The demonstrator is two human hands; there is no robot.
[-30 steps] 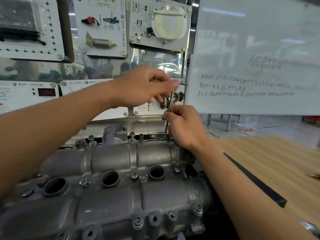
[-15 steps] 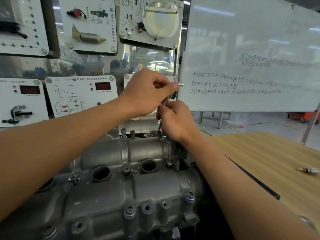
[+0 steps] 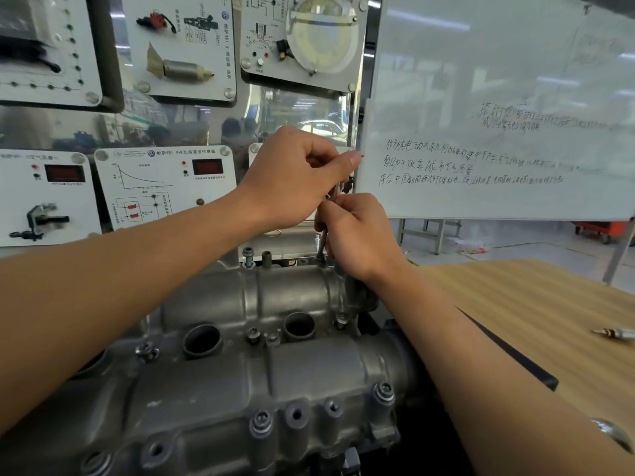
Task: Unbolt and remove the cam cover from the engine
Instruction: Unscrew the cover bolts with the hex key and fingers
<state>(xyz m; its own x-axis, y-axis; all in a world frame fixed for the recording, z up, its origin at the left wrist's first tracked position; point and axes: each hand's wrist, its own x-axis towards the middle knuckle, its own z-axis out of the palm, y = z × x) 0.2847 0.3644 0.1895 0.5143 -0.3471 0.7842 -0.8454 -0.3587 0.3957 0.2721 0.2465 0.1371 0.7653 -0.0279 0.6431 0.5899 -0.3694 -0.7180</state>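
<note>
Head view: a table (image 3: 536, 304) lies beside the cam cover (image 3: 309, 369), whiteboard (image 3: 481, 63) and panels (image 3: 165, 187) behind; forearms (image 3: 137, 286) cross the cover, left hand (image 3: 295, 176) and right hand (image 3: 359, 235) both gripping a wrench (image 3: 320, 241).

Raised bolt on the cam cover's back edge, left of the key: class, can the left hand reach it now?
Probably yes, once freed: the left hand grips the top of the key, but the raised bolt stands uncovered just below that wrist, nothing between them.
</note>
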